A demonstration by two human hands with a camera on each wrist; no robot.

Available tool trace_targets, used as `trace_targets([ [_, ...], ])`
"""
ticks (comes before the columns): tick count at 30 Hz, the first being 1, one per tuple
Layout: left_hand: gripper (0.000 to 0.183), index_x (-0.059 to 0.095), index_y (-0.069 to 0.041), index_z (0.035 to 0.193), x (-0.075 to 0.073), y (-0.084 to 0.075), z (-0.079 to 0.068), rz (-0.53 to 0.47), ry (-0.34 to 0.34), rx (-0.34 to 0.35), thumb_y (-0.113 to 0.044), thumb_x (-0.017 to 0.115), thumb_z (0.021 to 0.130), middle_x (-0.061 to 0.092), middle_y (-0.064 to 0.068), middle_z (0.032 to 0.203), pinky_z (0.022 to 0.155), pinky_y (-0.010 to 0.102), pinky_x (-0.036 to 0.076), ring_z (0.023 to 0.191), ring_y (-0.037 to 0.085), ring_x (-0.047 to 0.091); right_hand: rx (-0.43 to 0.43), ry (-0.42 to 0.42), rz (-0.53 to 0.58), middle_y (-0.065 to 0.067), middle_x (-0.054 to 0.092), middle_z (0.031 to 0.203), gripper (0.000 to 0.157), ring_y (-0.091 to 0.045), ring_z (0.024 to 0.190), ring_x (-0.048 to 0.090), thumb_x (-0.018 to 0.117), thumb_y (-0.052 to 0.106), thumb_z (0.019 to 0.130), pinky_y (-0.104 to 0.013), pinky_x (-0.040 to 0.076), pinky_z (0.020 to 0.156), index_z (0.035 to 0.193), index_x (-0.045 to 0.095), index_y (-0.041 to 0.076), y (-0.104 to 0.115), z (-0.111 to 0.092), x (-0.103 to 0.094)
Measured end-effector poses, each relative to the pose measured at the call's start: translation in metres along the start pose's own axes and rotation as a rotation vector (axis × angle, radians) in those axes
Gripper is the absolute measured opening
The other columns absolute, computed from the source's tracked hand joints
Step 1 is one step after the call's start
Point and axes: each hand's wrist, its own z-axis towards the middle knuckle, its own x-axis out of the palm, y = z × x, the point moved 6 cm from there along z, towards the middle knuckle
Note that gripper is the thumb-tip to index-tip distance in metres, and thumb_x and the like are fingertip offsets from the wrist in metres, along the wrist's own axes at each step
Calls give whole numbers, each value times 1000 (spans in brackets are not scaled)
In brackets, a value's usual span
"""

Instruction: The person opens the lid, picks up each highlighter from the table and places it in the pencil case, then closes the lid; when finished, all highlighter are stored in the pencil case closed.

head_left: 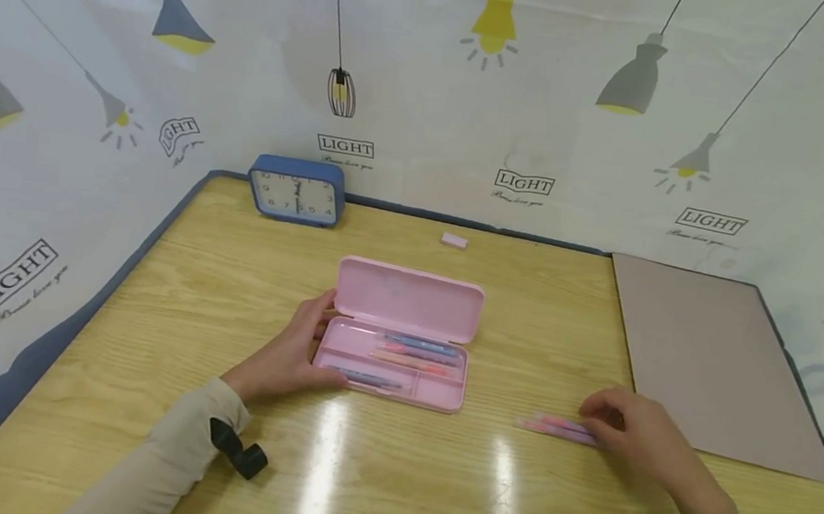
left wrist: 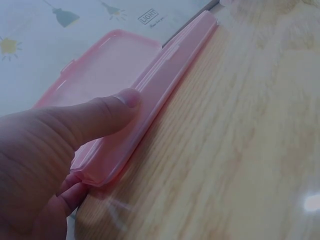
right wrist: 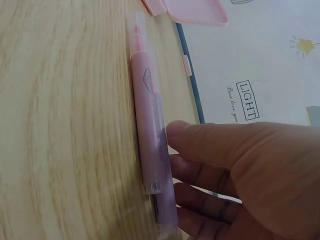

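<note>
An open pink pencil case [head_left: 402, 299] lies mid-table, its lid tipped back. My left hand [head_left: 288, 357] grips its left end, thumb on the front wall and fingers round the far side; the left wrist view shows the thumb [left wrist: 112, 112] against the case [left wrist: 150, 107]. Inside are several pens [head_left: 417, 356] in the rear compartment and a blue pen [head_left: 369, 378] at the front. To the right, two capped pink-purple highlighters [right wrist: 147, 110] lie side by side on the table. My right hand [head_left: 638, 436] is at their right end, fingers loosely bent, thumb and fingertips beside the barrels.
A blue clock [head_left: 296, 192] stands at the back left. Near the back edge lies a small pink eraser [head_left: 455, 241]. A flat greyish-pink sheet [head_left: 717, 364] covers the right of the wooden table [head_left: 229, 271]. Patterned sheeting [head_left: 430, 83] hangs round the table's back and sides.
</note>
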Motion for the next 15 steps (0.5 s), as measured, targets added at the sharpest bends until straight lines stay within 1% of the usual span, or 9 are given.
trace_targets([
  [6, 122, 5, -26, 158, 0, 1, 0, -12, 5, 1, -38, 89, 71, 25, 13, 152, 109, 47, 40, 129, 29, 49, -11, 30, 11, 3, 70, 97, 10, -9, 85, 63, 75, 14, 86, -28, 53, 74, 96, 72, 16, 6, 2, 2],
  [10, 122, 4, -24, 158, 0, 2, 0, -21, 8, 6, -38, 88, 72, 24, 14, 152, 109, 49, 40, 130, 31, 48, -30, 19, -10, 5, 70, 96, 8, -11, 87, 64, 74, 14, 87, -30, 53, 75, 93, 73, 19, 8, 4, 2],
  [15, 122, 3, -24, 158, 0, 1, -1, -31, 10, 2, -35, 88, 72, 23, 14, 152, 107, 47, 41, 129, 29, 48, -44, 19, -17, 6, 70, 95, 8, -12, 88, 64, 72, 13, 88, -33, 53, 76, 92, 74, 20, 9, 5, 3],
])
